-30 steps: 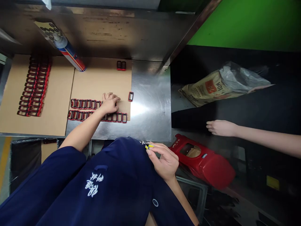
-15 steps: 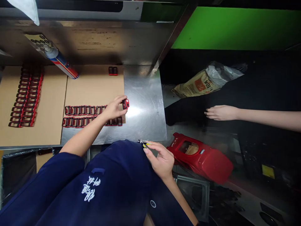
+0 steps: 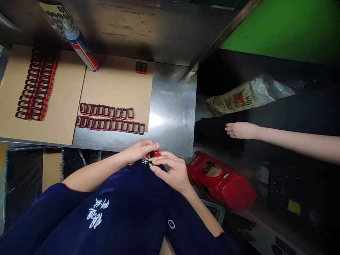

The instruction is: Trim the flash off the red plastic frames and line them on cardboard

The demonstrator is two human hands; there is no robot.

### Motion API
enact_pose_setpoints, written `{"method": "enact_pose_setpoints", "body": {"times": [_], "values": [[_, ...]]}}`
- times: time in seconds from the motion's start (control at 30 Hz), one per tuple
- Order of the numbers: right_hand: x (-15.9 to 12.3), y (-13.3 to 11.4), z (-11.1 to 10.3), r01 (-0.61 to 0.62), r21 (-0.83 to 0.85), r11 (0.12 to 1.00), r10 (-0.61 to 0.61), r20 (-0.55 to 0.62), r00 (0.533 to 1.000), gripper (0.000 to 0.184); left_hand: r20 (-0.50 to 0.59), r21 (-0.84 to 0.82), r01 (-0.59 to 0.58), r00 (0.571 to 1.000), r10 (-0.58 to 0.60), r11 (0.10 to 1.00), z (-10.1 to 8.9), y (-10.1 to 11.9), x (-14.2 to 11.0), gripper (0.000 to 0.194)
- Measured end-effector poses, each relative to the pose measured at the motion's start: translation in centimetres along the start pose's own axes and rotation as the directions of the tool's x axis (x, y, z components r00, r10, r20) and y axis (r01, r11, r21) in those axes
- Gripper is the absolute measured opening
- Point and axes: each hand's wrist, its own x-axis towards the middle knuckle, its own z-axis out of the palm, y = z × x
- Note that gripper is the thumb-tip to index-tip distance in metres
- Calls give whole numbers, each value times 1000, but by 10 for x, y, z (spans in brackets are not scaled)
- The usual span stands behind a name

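Note:
Close to my body, just off the table's front edge, my two hands meet. My left hand (image 3: 143, 150) is closed on a small red-and-black plastic part (image 3: 157, 153), partly covered by the fingers. Beside it my right hand (image 3: 172, 170) pinches a silver nail clipper (image 3: 147, 162) with yellow showing at the fingertips. The clipper's jaws lie near the part; I cannot tell whether they touch it. Two rows of similar red-and-black frames (image 3: 111, 124) lie on the cardboard (image 3: 114, 85), and a pair of dark red-edged parts (image 3: 141, 67) sits at its back right corner.
More frames (image 3: 35, 88) stand in two columns on the left cardboard (image 3: 63, 95). A spray can (image 3: 82, 47) leans at the back. Bare metal table (image 3: 172, 106) shows at right. Beyond it are a printed sack (image 3: 239, 97), a red plastic housing (image 3: 223, 180) and another person's forearm (image 3: 289, 140).
My left hand has come back from above the table to my right hand, bringing the red-and-black part. The right hand still holds the clipper. The view has shifted.

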Motion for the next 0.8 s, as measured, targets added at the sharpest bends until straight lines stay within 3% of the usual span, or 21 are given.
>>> {"method": "enact_pose_setpoints", "body": {"times": [0.07,0.13,0.17,0.23,0.3,0.37,0.47,0.57,0.67,0.73,0.8], "values": [[-3,6,0,-125,167,978,131,-21,991,6,20,110,-58,998,56,992,-4,1,-6,54],[-6,11,-2,-227,354,907,254,-33,967,20,87,222,-243,969,229,944,-9,2,-15,45],[-6,13,-4,-267,427,864,308,-30,951,27,134,288,-363,931,338,886,-11,2,-19,45],[-6,15,-6,-325,518,792,387,-14,922,40,244,428,-556,830,501,713,-14,0,-27,72],[-4,15,-6,-356,565,744,425,11,905,45,331,552,-642,755,567,533,-14,-3,-32,88],[-2,12,-5,-352,597,721,417,31,908,44,376,615,-675,706,601,408,-13,-5,-33,87],[-1,9,-6,-292,623,726,338,47,940,34,411,618,-707,663,626,343,-12,-6,-31,83],[-8,3,-16,-157,503,850,202,-36,979,20,398,590,-737,622,675,331,-14,-6,-32,85],[-18,-4,-29,-6,143,990,33,-184,982,4,352,566,-765,561,750,307,-18,-8,-34,84],[-22,-9,-33,48,-49,998,-57,-218,974,11,342,541,-782,540,769,309,-19,-10,-34,84],[-22,-13,-30,86,-103,991,-104,-192,976,18,353,513,-798,533,769,316,-19,-11,-34,85]]}}
